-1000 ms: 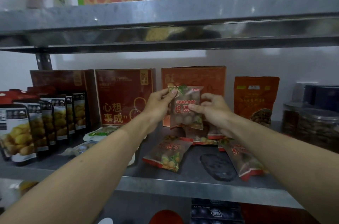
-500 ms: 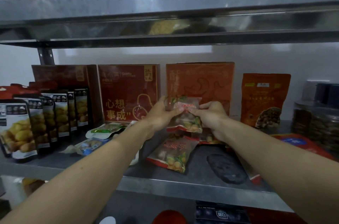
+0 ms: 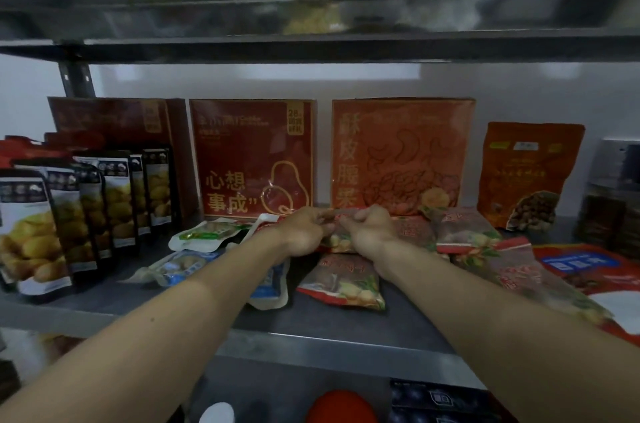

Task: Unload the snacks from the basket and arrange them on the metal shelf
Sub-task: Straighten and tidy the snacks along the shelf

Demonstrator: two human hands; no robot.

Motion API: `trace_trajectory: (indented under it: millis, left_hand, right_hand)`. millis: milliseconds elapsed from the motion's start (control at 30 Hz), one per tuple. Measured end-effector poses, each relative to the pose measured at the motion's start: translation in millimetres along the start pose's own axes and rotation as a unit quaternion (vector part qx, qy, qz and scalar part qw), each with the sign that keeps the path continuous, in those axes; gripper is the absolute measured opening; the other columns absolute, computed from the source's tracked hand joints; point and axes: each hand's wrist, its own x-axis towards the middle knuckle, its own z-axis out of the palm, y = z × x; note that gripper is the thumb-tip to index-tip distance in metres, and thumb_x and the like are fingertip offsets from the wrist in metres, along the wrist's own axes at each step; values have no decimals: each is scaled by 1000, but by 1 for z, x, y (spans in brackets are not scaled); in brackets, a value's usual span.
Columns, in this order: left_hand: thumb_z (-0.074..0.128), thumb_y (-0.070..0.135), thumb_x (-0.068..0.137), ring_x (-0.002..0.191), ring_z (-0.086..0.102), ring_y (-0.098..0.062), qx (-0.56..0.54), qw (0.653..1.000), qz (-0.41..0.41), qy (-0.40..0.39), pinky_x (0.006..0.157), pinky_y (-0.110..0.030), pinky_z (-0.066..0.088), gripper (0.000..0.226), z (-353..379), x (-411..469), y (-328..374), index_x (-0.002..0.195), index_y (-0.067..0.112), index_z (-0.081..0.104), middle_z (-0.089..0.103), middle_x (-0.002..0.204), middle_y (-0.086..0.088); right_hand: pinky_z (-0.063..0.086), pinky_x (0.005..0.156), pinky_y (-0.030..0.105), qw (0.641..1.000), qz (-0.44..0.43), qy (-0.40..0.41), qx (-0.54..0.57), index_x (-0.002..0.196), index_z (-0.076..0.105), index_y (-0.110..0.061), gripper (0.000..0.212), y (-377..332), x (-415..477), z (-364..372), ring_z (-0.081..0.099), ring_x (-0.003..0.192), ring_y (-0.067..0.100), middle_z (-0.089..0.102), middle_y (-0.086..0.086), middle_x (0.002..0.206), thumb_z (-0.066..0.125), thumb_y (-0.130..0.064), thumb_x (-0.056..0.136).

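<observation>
My left hand (image 3: pixel 304 232) and my right hand (image 3: pixel 372 230) both pinch the top of a small red longan snack bag (image 3: pixel 337 237), which sits low on the metal shelf (image 3: pixel 329 339) in front of the orange cashew box (image 3: pixel 401 152). Similar red bags lie flat around it: one in front (image 3: pixel 343 280), others to the right (image 3: pixel 464 232). The basket is not in view.
A red gift box (image 3: pixel 252 156) stands at the back left of my hands. Durian snack bags (image 3: pixel 34 228) stand in a row at the left. White and blue pouches (image 3: pixel 207 232) lie left of centre. A brown nut bag (image 3: pixel 526 177) and jars (image 3: pixel 613 215) are at the right.
Both hands have lowered the bag from chest height in front of the boxes down onto the shelf among the other red bags. The camera has tilted down.
</observation>
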Motion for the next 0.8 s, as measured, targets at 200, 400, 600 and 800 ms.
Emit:
trace_trajectory:
  millis: [200,400,600,800]
  left_hand:
    - [49,22,101,128,47,-14,27,999,-2,-22,101,-21,32,41,5,-6,1,141,14,48,54,134,1]
    - [50,22,98,145,20,-23,146,986,28,-69,104,-25,18,57,13,-12,6,151,24,31,20,159,-2]
    - [51,25,94,149,2,-22,182,979,15,-86,117,-41,8,67,12,-16,5,154,29,21,2,163,0]
    - [58,28,90,147,12,-22,192,979,31,-54,116,-39,12,69,14,-18,12,152,28,27,16,160,0]
  right_hand:
    - [49,87,34,992,-55,-29,-105,99,64,-10,18,-3,-10,-7,62,102,27,68,11,106,53,-25,99]
    - [48,96,40,975,-99,-77,-182,128,49,-11,34,3,-22,-12,57,110,28,61,13,117,48,-8,94]
    - [47,95,37,969,-131,-128,-167,142,34,-18,42,4,-26,-11,55,112,26,53,16,128,40,-11,101]
    - [42,78,25,960,-168,-51,-218,135,49,-13,35,-12,-27,-50,58,105,28,61,15,121,49,-14,101]
